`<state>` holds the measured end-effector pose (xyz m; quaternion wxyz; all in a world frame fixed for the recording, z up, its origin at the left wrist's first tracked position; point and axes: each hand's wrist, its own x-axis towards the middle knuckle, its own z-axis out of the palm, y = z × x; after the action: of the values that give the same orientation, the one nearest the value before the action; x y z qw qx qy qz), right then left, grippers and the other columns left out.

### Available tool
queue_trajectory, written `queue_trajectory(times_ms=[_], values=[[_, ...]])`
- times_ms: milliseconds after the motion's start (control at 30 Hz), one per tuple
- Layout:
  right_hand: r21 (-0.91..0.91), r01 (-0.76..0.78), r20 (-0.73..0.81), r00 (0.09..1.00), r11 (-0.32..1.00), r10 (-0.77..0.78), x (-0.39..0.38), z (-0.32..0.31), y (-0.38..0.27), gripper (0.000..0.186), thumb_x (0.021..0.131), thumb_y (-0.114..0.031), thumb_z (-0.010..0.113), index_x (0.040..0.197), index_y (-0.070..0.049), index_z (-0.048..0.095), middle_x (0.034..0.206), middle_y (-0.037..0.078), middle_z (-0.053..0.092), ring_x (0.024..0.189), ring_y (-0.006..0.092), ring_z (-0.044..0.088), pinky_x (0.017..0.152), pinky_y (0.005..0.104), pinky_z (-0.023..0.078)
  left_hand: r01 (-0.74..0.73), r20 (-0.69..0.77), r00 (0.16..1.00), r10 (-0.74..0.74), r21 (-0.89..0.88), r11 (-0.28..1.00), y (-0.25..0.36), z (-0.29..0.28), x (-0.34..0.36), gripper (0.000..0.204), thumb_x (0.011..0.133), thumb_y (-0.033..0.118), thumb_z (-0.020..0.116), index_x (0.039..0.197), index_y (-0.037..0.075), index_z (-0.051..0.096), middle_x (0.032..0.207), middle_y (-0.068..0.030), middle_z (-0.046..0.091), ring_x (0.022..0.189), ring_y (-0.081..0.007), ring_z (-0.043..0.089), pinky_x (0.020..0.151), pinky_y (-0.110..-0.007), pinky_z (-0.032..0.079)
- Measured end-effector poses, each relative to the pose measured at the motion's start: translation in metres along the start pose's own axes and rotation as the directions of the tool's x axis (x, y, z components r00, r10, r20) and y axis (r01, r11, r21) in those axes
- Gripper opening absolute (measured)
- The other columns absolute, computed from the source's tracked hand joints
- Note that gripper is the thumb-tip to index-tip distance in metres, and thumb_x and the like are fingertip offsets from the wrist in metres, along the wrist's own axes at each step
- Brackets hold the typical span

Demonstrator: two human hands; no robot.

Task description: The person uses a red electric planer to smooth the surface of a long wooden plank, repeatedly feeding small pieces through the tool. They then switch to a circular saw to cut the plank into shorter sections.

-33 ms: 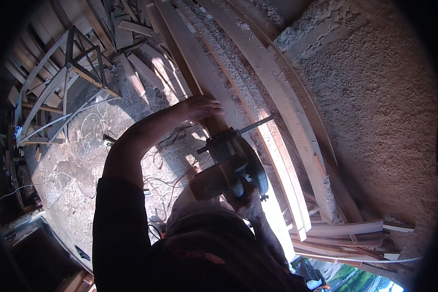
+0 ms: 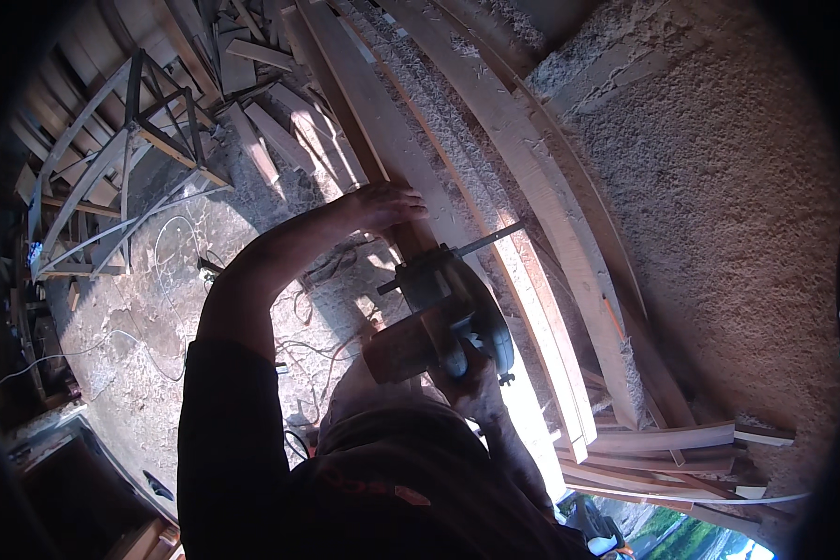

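Observation:
A dark circular saw (image 2: pixel 434 317) rests on a wooden board (image 2: pixel 357 103) that runs away from me. My right hand (image 2: pixel 476 381) is closed around the saw's rear handle. From the saw's front a thin metal guide bar (image 2: pixel 491 239) sticks out to the right. Just ahead of the saw, my left hand (image 2: pixel 389 207) grips the board, fingers bent over its top. The saw's body hides its blade and the cut.
Several long planks (image 2: pixel 532 177) lie to the right, dusted with sawdust (image 2: pixel 719 159). A wooden frame (image 2: pixel 163 131) stands at the far left among offcuts. A cable (image 2: pixel 322 350) trails over the floor (image 2: pixel 126 373). More boards (image 2: pixel 663 439) are stacked at the lower right.

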<state>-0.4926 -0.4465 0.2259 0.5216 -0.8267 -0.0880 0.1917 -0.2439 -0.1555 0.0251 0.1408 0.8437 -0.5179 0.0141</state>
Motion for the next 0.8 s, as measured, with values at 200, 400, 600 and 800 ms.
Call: queue_trajectory(times_ms=[200,400,600,800], values=[[-0.075,0.085,-0.033,0.996,0.994,-0.088,0.021,0.004,0.001,0.054,0.085,-0.011,0.074,0.135,0.003,0.058,0.097,0.02,0.074,0.091,0.0358,0.075,0.076,0.0439,0.058,0.076,0.136,0.988,-0.075,0.001,0.997,-0.005,-0.044,0.019,0.096,0.061,0.04,0.094,0.143,0.011,0.052,0.143,-0.0069,0.057,0.139,-0.0279,0.05,0.114,-0.041,0.046],[-0.063,0.06,-0.011,0.998,0.996,-0.06,0.035,0.006,-0.004,0.053,0.085,-0.012,0.074,0.134,0.002,0.058,0.102,0.02,0.074,0.097,0.036,0.074,0.081,0.0445,0.057,0.019,0.052,0.998,-0.02,0.018,1.0,-0.028,-0.032,0.009,0.086,0.064,0.035,0.092,0.138,0.01,0.056,0.14,-0.0076,0.059,0.136,-0.0276,0.052,0.111,-0.041,0.049],[-0.102,0.031,-0.025,0.999,0.994,-0.034,0.044,0.011,0.007,0.053,0.084,-0.012,0.076,0.133,0.001,0.06,0.101,0.02,0.073,0.096,0.0357,0.074,0.08,0.0442,0.058,0.007,0.152,0.988,0.0,-0.05,0.999,-0.032,-0.057,0.02,0.09,0.06,0.035,0.094,0.136,0.007,0.056,0.136,-0.0095,0.06,0.133,-0.0286,0.054,0.11,-0.041,0.049],[-0.108,0.017,-0.019,1.0,0.994,-0.019,0.065,0.012,-0.01,0.055,0.083,-0.012,0.077,0.133,0.001,0.059,0.096,0.019,0.074,0.09,0.0348,0.075,0.077,0.0438,0.058,0.007,0.16,0.987,-0.004,-0.017,1.0,-0.054,-0.061,0.015,0.092,0.06,0.038,0.095,0.136,0.009,0.053,0.135,-0.0076,0.06,0.132,-0.0286,0.056,0.109,-0.041,0.05]])
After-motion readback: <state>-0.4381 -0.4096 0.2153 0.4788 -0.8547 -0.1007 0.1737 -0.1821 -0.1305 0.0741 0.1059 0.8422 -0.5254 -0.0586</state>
